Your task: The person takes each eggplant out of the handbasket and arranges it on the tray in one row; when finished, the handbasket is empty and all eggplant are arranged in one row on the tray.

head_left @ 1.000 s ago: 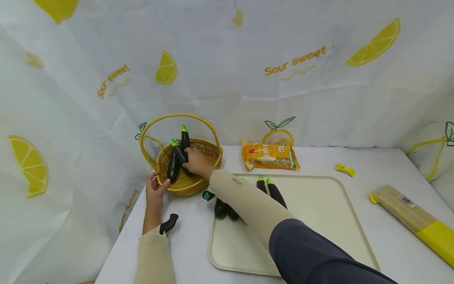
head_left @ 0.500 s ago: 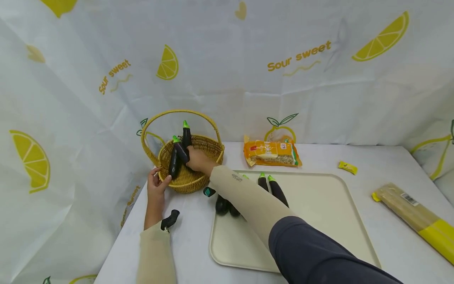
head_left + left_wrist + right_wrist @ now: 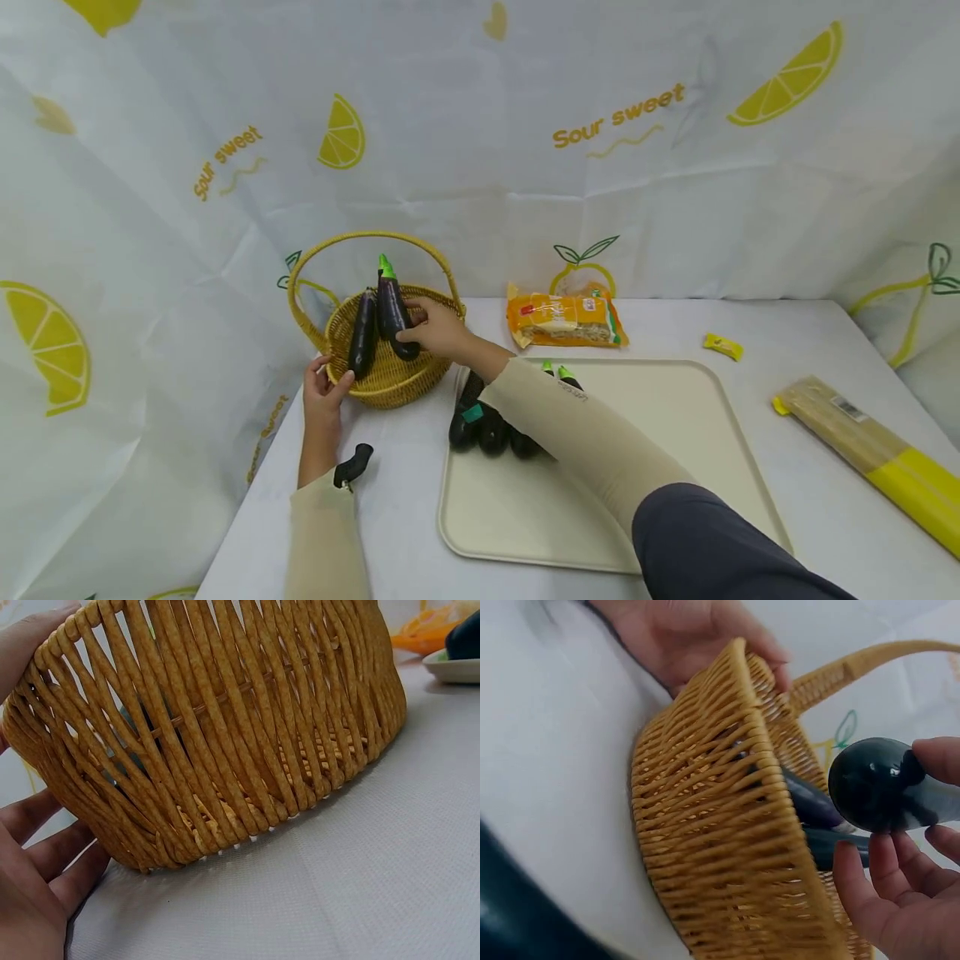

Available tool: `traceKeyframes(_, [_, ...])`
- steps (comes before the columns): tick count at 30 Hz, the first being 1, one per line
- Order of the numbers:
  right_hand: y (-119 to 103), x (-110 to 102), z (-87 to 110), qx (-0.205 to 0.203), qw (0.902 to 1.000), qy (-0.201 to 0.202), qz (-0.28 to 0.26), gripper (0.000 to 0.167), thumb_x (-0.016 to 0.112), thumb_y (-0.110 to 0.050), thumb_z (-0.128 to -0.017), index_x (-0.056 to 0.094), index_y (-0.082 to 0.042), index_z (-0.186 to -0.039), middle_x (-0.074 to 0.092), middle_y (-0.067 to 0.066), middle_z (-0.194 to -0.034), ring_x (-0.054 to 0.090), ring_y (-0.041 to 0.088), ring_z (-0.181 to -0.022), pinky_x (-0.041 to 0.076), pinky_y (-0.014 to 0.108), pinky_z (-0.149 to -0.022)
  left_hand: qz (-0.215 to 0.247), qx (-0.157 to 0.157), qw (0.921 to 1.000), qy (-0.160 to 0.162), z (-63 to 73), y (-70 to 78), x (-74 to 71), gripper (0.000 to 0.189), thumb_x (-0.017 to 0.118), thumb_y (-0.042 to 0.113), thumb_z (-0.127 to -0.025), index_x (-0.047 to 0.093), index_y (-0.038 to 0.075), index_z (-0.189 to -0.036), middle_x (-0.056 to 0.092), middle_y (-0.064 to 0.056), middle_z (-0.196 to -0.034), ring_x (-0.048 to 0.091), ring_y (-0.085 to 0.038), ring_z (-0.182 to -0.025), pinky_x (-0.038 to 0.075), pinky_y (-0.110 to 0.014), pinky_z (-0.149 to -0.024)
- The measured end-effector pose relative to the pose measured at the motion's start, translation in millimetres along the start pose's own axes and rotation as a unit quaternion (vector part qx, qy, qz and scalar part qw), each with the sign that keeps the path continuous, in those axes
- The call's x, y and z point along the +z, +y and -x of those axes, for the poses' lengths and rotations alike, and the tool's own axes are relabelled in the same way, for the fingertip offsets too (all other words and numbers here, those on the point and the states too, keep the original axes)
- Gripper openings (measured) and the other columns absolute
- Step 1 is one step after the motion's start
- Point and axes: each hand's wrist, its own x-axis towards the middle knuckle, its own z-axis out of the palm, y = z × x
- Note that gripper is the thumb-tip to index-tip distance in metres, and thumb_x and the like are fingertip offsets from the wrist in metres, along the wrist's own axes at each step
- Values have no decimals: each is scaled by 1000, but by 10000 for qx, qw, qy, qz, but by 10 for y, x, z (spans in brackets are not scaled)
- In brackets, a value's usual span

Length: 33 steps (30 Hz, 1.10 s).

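My right hand (image 3: 438, 329) pinches a dark purple eggplant (image 3: 397, 321) with a bright green cap, its cap end up, over the wicker basket (image 3: 390, 392). In the right wrist view, thumb and fingers grip the eggplant's (image 3: 877, 784) rounded end, apart from the basket rim (image 3: 761, 750). Inside the basket, one eggplant (image 3: 363, 337) leans at the left and another is partly hidden behind the held one. My left hand (image 3: 322, 396) holds the basket's near left side, thumb at the rim; in the left wrist view its fingers (image 3: 71, 862) touch the woven wall.
Several eggplants (image 3: 492, 433) lie on a cream tray (image 3: 540, 533) right of the basket, partly under my right forearm. Behind the tray is an orange food packet (image 3: 566, 321). A small yellow wrapper (image 3: 723, 346) and a long yellow-ended package (image 3: 862, 458) lie at the right.
My right hand has drawn back to the right and lifted an eggplant that was among the others in the basket. My left hand keeps its hold on the basket.
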Motion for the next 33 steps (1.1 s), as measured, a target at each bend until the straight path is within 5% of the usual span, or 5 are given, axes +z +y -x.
traceKeyframes(6, [-15, -292, 431, -205, 9993, 192, 261, 65, 72, -27, -88, 42, -20, -145, 56, 4, -116, 59, 18, -98, 52, 35, -75, -89, 95, 9999, -62, 45, 69, 21, 52, 64, 5, -93, 34, 10, -136, 38, -19, -147, 47, -17, -115, 41, -19, -91])
traceKeyframes(14, [276, -646, 988, -218, 9962, 594, 598, 63, 73, -31, -87, 45, -24, -143, 57, 4, -115, 56, 21, -103, 51, 38, -79, -40, 122, 9999, 68, -45, -121, -27, 52, 67, 11, -93, 36, 16, -134, 43, -13, -142, 48, -16, -111, 41, -19, -89])
traceKeyframes(24, [654, -1230, 1654, 307, 9924, 1125, -400, 66, 68, -21, -91, 36, -12, -148, 50, 19, -125, 54, 32, -103, 52, 38, -80, -233, 139, 9996, 53, 7, -18, -37, 53, 67, 11, -93, 35, 15, -135, 39, -15, -146, 47, -14, -111, 41, -18, -88])
traceKeyframes(33, [1056, -1501, 2291, 863, 9837, 1569, -193, 69, 68, -19, -92, 31, -7, -149, 50, 24, -125, 55, 29, -102, 52, 37, -74, -179, 113, 9998, -51, 91, 57, 28, 51, 66, 10, -93, 35, 15, -134, 40, -17, -144, 47, -14, -108, 41, -18, -88])
